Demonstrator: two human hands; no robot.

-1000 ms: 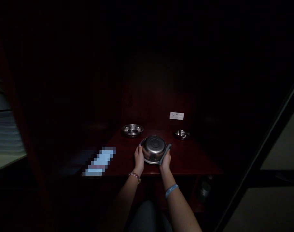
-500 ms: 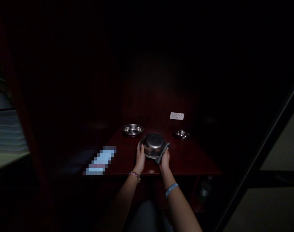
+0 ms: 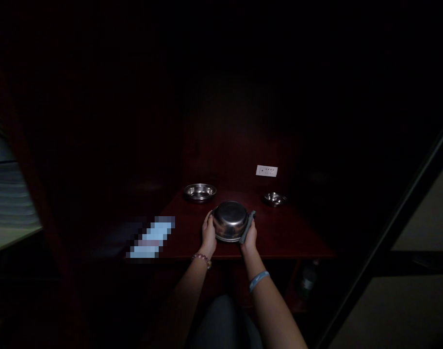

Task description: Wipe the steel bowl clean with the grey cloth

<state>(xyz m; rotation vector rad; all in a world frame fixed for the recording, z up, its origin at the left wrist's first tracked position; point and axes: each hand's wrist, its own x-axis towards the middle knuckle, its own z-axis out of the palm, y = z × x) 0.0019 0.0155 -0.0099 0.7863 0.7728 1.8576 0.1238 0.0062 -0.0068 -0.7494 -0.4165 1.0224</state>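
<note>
A shiny stainless-steel bowl [image 3: 231, 221] is upside down between my two hands, its flat base facing up. Around its left side curve the fingers of my left hand [image 3: 209, 236], which has a beaded bracelet at the wrist. My right hand [image 3: 249, 237], above a light blue wristband, closes on a folded grey cloth [image 3: 248, 228] and presses it against the bowl's right side. Whether the bowl's rim touches the tabletop I cannot tell. Its inside is hidden.
On the dark red table [image 3: 287, 237] stand a wide steel dish [image 3: 200, 192] at the back left and a smaller steel bowl [image 3: 274, 199] at the back right. A white socket plate [image 3: 267, 171] is on the wall. A blurred-out bright patch [image 3: 152, 239] lies left.
The bowl and both hands have come slightly lower and nearer to me over the table. The cloth now sits more upright along the bowl's right side. The view has tilted a little.
</note>
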